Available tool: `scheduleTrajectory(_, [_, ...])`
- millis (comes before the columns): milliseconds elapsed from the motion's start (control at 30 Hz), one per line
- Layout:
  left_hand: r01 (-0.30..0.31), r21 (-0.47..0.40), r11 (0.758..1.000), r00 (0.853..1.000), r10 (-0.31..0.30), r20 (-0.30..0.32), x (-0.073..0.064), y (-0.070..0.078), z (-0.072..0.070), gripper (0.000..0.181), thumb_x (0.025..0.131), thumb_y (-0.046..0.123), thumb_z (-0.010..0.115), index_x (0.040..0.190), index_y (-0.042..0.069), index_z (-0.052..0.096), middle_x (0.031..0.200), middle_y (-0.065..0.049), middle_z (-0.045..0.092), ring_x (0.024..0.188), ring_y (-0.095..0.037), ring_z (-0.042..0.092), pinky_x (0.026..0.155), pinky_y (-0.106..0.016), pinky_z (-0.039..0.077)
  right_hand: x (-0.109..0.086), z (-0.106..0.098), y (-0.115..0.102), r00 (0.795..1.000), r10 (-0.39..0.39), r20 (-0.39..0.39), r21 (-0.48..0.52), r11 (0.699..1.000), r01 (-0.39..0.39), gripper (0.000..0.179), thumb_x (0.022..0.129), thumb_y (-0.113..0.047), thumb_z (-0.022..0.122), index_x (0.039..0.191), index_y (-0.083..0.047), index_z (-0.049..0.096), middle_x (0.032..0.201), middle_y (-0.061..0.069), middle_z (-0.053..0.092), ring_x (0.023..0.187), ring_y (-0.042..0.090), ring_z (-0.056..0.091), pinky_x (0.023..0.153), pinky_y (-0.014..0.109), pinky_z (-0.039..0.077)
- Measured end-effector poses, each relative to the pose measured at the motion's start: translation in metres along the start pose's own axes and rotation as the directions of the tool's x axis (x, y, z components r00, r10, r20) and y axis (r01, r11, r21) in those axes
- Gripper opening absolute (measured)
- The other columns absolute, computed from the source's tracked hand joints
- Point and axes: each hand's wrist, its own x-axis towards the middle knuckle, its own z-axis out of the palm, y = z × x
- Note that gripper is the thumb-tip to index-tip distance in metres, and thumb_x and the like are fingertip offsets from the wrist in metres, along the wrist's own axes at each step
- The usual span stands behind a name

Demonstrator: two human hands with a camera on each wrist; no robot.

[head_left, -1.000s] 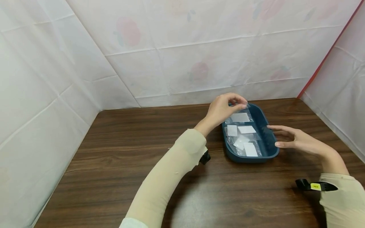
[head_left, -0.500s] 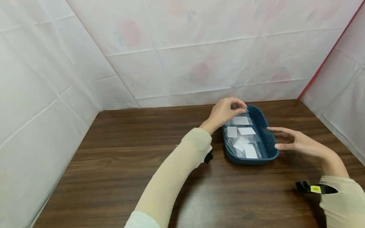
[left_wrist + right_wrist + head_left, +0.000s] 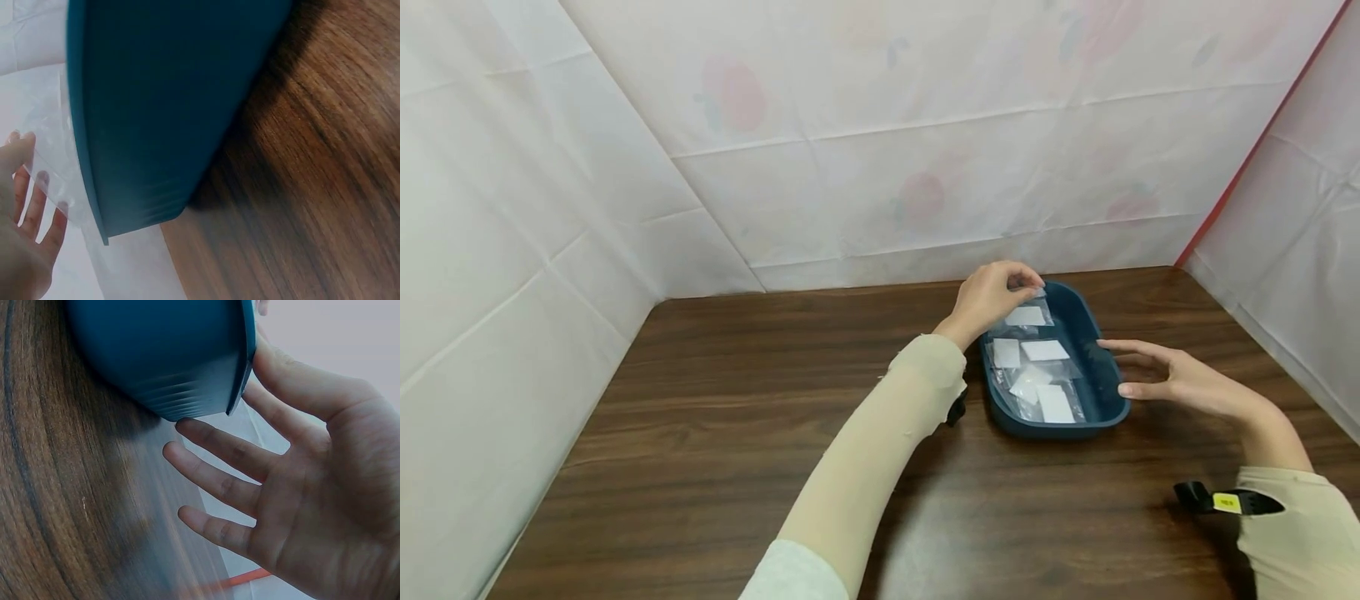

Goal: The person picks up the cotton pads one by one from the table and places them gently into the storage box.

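Observation:
In the head view, a dark blue plastic bin [image 3: 1078, 329] stands on the table, with several small clear zip bags [image 3: 1030, 382] holding white cards along its left side. My left hand [image 3: 988, 297] reaches over the bin's far left corner. Its thumb and fingertips pinch the top edge of a clear bag with a white card [image 3: 1026, 317]; the left wrist view also shows this clear film [image 3: 56, 165] beside the bin's rim. On the right, my right hand [image 3: 1198, 382] touches the bin's rim with thumb and index finger, while the other fingers stretch out loosely in the right wrist view.
The dark wood-grain table [image 3: 737, 433] extends left and toward me. White sheeting with faint fruit prints [image 3: 880, 150] hangs behind it and at both sides. A red strip [image 3: 1240, 167] marks the right back corner.
My left hand has come down and slightly toward me, lowering the pinched bag at the bin's far end. The right hand stays at the rim. The head view has shifted a little.

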Motion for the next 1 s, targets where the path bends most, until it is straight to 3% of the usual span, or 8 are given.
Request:
scheduleTrajectory(300, [0.018, 0.025, 1.0, 0.999, -0.019, 0.031, 0.0, -0.003, 0.006, 0.011, 0.096, 0.029, 0.068, 0.104, 0.028, 0.074, 0.099, 0.019, 0.065, 0.092, 0.0, 0.054, 0.075, -0.02, 0.044, 0.001, 0.001, 0.002, 1.0, -0.028, -0.004, 0.007, 1.0, 0.028, 0.065, 0.096, -0.021, 0.067, 0.152, -0.009, 0.038, 0.144, 0.029, 0.044, 0.127, 0.047, 0.046, 0.091, 0.064, 0.044])
scheduleTrajectory(700, [0.011, 0.039, 0.999, 0.993, -0.016, 0.113, -0.001, 0.0, 0.007, 0.015, 0.095, 0.034, 0.069, 0.108, 0.031, 0.073, 0.099, 0.02, 0.064, 0.088, 0.002, 0.055, 0.073, -0.021, 0.044, 0.003, -0.003, 0.001, 1.0, -0.025, -0.012, -0.022, 0.999, 0.025, 0.064, 0.096, -0.025, 0.067, 0.152, -0.012, 0.039, 0.143, 0.026, 0.047, 0.125, 0.042, 0.048, 0.09, 0.061, 0.045])
scheduleTrajectory(1000, [0.02, 0.05, 0.999, 0.98, -0.03, 0.198, -0.004, 0.002, 0.014, 0.022, 0.095, 0.035, 0.068, 0.115, 0.029, 0.072, 0.103, 0.022, 0.064, 0.095, 0.003, 0.056, 0.079, -0.02, 0.045, 0.004, -0.004, 0.002, 1.0, -0.027, -0.009, -0.025, 0.999, 0.027, 0.064, 0.096, -0.024, 0.067, 0.152, -0.012, 0.038, 0.144, 0.027, 0.046, 0.125, 0.043, 0.047, 0.088, 0.057, 0.047])
